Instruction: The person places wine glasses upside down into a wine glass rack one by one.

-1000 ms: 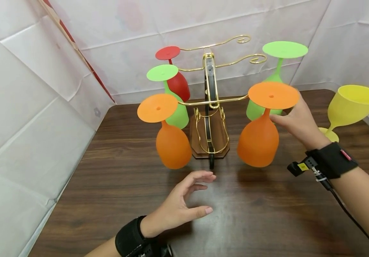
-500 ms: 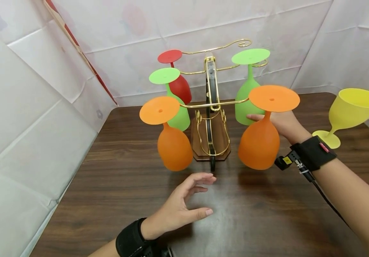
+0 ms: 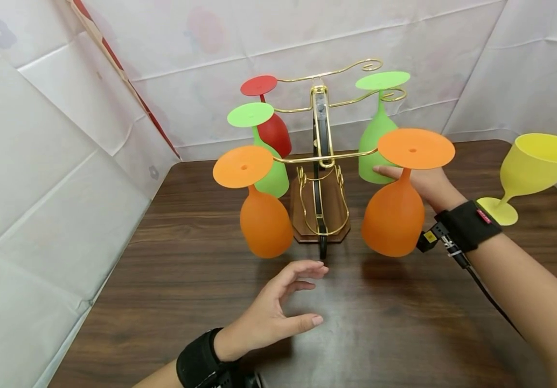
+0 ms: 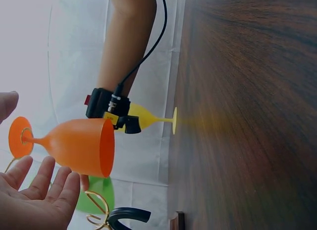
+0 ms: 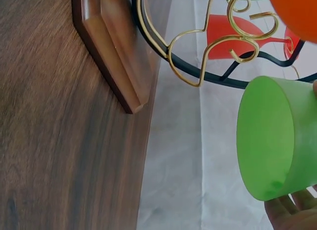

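Observation:
An upside-down green plastic goblet (image 3: 374, 137) is held by its bowl in my right hand (image 3: 427, 184), partly hidden behind an orange goblet (image 3: 392, 221). Its stem stands at the curled end of the rack's middle right arm, its base just above the wire. The gold and black wire rack (image 3: 321, 124) carries that orange goblet at front right. On its left side hang a second orange goblet (image 3: 265, 223), a green goblet (image 3: 274, 175) and a red goblet (image 3: 273, 129). Low over the table, my left hand (image 3: 276, 315) has its fingers spread and holds nothing.
On the right, a yellow goblet (image 3: 533, 167) stands upright on the dark wooden table (image 3: 162, 302). The rack's wooden base (image 3: 298, 229) rests mid-table. White sheeting (image 3: 210, 43) closes off the back and sides.
My right hand has carried the green goblet leftward, from outside the rack to its middle right arm, then slightly up and right. The left hand stays almost still.

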A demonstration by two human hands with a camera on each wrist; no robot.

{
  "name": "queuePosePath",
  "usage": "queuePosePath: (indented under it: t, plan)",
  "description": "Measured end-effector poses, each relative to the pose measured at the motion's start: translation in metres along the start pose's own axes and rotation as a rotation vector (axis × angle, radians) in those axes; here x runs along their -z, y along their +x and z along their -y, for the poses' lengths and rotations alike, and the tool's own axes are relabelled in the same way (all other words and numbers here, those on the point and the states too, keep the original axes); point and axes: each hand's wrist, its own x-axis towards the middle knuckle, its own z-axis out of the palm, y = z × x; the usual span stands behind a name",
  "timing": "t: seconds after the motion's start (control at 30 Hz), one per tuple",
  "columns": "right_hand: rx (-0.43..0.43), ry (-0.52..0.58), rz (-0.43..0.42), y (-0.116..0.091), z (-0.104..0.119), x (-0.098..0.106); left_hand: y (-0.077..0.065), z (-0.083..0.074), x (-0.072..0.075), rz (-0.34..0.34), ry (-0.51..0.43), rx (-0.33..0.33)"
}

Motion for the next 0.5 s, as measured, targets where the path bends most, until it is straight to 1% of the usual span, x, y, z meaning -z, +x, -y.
queuePosePath:
  t: [0.07,0.17,0.23,0.33,0.5]
  plan:
    - [0.001,0.0,-0.031,-0.001,-0.002,0.002,0.0,0.0,0.0,0.002,-0.001,-0.003]
    - [0.003,-0.039,-0.084,0.0,-0.004,0.003,0.001,0.001,0.0,0.005,0.002,-0.01]
    - [0.01,-0.039,-0.104,-0.001,-0.006,0.004,0.002,0.001,0.0,0.006,0.006,-0.014]
    - [0.047,-0.044,-0.112,0.0,-0.01,0.004,0.002,0.001,0.0,0.006,0.008,-0.016]
    - [0.129,-0.042,-0.096,0.0,-0.017,0.003,0.003,0.002,0.0,0.01,-0.004,-0.01]
